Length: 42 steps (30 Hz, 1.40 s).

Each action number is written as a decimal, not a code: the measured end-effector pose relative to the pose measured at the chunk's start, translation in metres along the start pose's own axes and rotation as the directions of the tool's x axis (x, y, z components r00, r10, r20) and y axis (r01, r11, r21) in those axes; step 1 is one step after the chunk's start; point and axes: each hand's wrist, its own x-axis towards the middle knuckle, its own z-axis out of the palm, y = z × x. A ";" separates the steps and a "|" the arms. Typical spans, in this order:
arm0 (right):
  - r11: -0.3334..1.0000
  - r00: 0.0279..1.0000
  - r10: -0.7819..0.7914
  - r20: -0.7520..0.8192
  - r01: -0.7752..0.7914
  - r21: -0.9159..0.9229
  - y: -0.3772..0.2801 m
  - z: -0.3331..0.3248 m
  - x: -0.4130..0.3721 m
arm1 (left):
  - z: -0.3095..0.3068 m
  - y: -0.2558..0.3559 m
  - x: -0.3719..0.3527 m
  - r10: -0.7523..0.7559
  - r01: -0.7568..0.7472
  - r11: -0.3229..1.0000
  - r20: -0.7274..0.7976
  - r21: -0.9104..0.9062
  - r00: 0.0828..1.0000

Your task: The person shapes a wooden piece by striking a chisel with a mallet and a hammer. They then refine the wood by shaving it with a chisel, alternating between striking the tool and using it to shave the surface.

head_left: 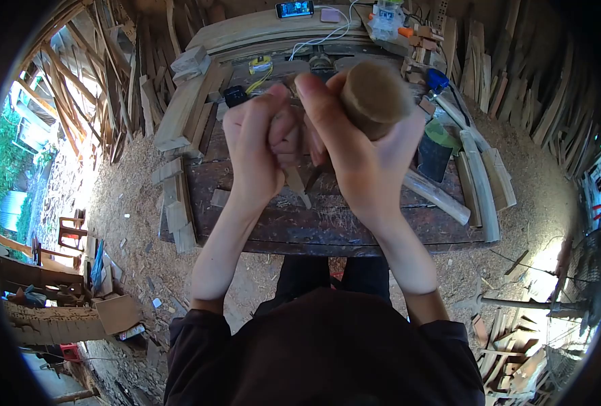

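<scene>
My right hand (354, 149) is wrapped round a tan cylinder (376, 91) that looks like wood, its round flat end facing up and blurred by motion. Beside it, over the middle of the workbench (246, 223), my left hand (263, 139) is closed with its fingers curled in. Below the left fingers a pale, pointed wood piece (297, 188) shows, its upper part hidden behind the hand. I cannot tell what the left fist grips. The two hands are close together, thumbs toward each other.
Curved wooden pieces (473, 176) line the bench's right side, near a dark container (434, 154). Stacked boards (185, 128) stand at the left. A phone (294, 9), white cable (321, 39) and yellow tape measure (260, 65) lie toward the back. Shavings cover the floor (138, 196).
</scene>
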 end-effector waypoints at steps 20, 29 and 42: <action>0.996 0.996 -0.088 -0.026 0.087 -0.028 0.027 0.002 -0.008 | -0.015 -0.009 0.009 0.173 -0.167 0.969 -0.015 0.183 0.985; 0.999 0.999 -0.035 0.017 0.035 -0.034 0.027 -0.003 -0.016 | -0.023 0.002 0.012 -0.002 0.003 0.995 0.011 -0.100 1.000; 0.999 0.999 0.019 0.050 -0.017 -0.043 0.027 -0.004 -0.020 | -0.022 -0.001 0.011 0.139 -0.140 0.990 0.067 0.024 0.988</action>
